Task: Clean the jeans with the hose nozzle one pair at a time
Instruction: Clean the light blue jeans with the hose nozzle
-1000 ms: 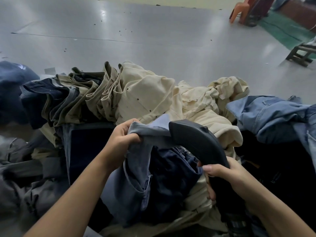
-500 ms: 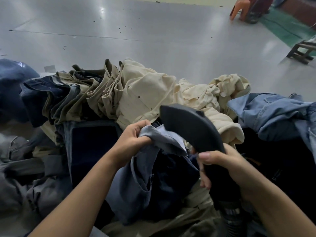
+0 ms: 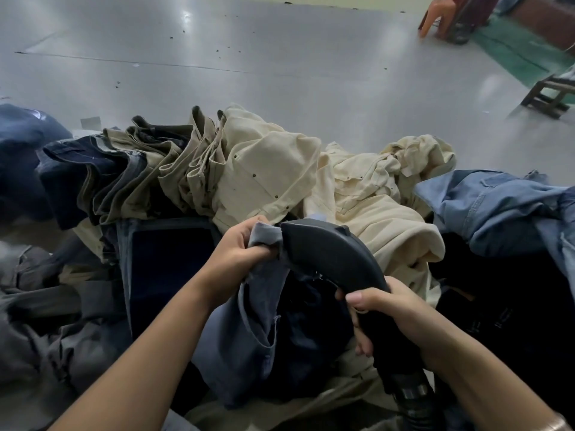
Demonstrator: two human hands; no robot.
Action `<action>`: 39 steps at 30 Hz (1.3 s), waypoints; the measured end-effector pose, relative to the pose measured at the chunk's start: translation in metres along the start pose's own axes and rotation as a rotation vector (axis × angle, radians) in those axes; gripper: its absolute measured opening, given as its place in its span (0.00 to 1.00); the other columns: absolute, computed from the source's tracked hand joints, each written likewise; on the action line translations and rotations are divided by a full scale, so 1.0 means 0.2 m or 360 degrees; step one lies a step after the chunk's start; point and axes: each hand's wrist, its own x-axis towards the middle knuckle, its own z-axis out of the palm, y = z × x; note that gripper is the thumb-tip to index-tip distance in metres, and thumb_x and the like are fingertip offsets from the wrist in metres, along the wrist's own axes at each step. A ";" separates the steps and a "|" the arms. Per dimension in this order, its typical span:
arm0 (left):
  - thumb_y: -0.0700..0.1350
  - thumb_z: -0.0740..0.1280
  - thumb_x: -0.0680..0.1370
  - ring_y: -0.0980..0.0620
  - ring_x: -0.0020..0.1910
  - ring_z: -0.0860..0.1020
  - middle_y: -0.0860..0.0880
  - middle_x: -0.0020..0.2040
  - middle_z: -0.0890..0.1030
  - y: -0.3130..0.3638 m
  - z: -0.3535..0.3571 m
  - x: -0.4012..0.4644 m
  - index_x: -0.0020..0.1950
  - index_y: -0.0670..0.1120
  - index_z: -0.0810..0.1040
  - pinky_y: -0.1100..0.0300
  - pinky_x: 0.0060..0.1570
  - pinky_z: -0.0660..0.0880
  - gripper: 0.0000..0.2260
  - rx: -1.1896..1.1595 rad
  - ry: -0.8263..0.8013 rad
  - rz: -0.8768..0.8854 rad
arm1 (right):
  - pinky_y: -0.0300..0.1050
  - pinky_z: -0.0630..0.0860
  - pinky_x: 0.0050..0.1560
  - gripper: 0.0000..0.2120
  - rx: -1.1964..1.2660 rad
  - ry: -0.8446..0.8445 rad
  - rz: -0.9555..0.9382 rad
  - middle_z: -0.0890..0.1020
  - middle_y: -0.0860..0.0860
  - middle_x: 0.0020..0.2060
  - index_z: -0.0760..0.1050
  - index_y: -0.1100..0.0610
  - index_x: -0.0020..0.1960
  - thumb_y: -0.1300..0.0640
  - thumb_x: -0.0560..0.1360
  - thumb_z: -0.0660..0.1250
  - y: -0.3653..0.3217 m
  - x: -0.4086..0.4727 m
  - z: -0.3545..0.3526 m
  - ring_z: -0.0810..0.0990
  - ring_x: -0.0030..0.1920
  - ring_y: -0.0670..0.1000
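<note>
Open room: bare grey table stretches beyond the heap; clothes crowd the left, right and near edges.
Count: two hands, one nozzle, one pair being worked; the piled garments are too bunched to count.
Left hand: fingers curled tight, gripping a bunched fold of the grey-blue jeans, centre foreground.
Right hand: fingers wrapped round the handle of the hose nozzle, its mouth against that fold.
Materials: nozzle smooth, curved, dark plastic; cream trousers with rivets; light-blue denim at right.
</note>
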 end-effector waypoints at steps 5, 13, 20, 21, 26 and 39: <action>0.35 0.66 0.68 0.47 0.41 0.72 0.41 0.40 0.73 -0.02 -0.03 0.00 0.44 0.34 0.74 0.54 0.42 0.70 0.07 0.0010 0.0041 -0.0018 | 0.43 0.75 0.33 0.28 -0.0026 -0.0047 -0.0093 0.75 0.61 0.22 0.71 0.74 0.41 0.48 0.64 0.71 -0.05 0.01 0.04 0.76 0.24 0.55; 0.34 0.64 0.67 0.62 0.27 0.68 0.57 0.27 0.71 0.00 -0.06 -0.01 0.31 0.54 0.73 0.70 0.28 0.65 0.14 0.0157 0.0086 0.0007 | 0.45 0.76 0.30 0.24 0.0053 0.0170 -0.0229 0.73 0.64 0.23 0.73 0.70 0.39 0.49 0.60 0.74 -0.12 -0.06 -0.08 0.75 0.23 0.57; 0.35 0.66 0.67 0.60 0.30 0.71 0.54 0.29 0.74 0.01 0.00 -0.01 0.33 0.51 0.75 0.69 0.31 0.69 0.10 0.0215 0.0068 0.0023 | 0.45 0.74 0.30 0.28 -0.0005 0.0014 -0.0022 0.74 0.60 0.22 0.71 0.75 0.44 0.49 0.63 0.74 -0.02 -0.02 -0.04 0.75 0.22 0.55; 0.35 0.66 0.68 0.58 0.34 0.75 0.50 0.32 0.78 0.00 0.01 0.00 0.38 0.49 0.78 0.66 0.35 0.72 0.09 0.0234 0.0037 0.0026 | 0.46 0.75 0.31 0.29 0.0003 -0.0001 -0.0029 0.74 0.61 0.23 0.70 0.75 0.45 0.49 0.64 0.74 -0.02 -0.01 -0.02 0.75 0.22 0.55; 0.35 0.65 0.67 0.55 0.38 0.78 0.48 0.38 0.82 -0.01 0.04 0.01 0.46 0.43 0.79 0.63 0.38 0.73 0.10 0.0388 -0.0021 0.0013 | 0.45 0.75 0.32 0.22 -0.0031 -0.0040 -0.0167 0.75 0.62 0.22 0.75 0.69 0.39 0.48 0.64 0.74 -0.08 0.00 0.03 0.77 0.24 0.56; 0.36 0.67 0.67 0.57 0.41 0.80 0.54 0.40 0.82 -0.02 0.03 0.02 0.45 0.49 0.79 0.61 0.40 0.76 0.10 0.0631 -0.0086 0.0150 | 0.41 0.73 0.26 0.21 -0.0077 -0.0029 -0.0016 0.75 0.59 0.24 0.77 0.66 0.44 0.50 0.63 0.74 -0.07 -0.04 0.00 0.76 0.22 0.54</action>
